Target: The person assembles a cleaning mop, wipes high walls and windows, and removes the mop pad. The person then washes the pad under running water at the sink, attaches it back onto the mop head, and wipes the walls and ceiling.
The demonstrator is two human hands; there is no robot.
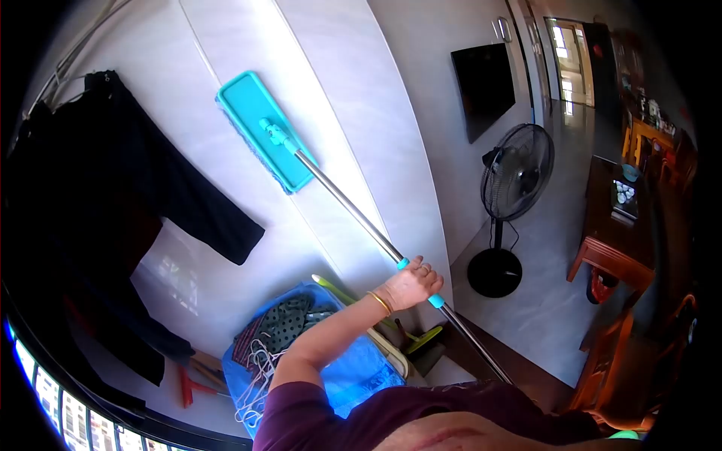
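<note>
My left hand [412,284], with a bangle at the wrist, is closed around the metal pole of a flat mop [353,213], between two turquoise collars. The pole runs up to a turquoise rectangular mop head [259,113], whose fluffy pad faces the pale wall panel [338,90]. Whether the pad touches the wall everywhere cannot be seen. Lower down, the pole passes behind my purple shirt [376,413]. My right hand is out of view. Below my forearm stands a blue basket or bag [361,368] holding a dotted cloth [289,319] and white hangers [259,376].
Dark trousers [188,195] hang at the left near a railed window [68,413]. A black standing fan [519,173] and a wall-mounted screen [485,90] are on the right. Farther right are a wooden table [617,252] and chair [609,361]. A green broom [423,340] leans behind the basket.
</note>
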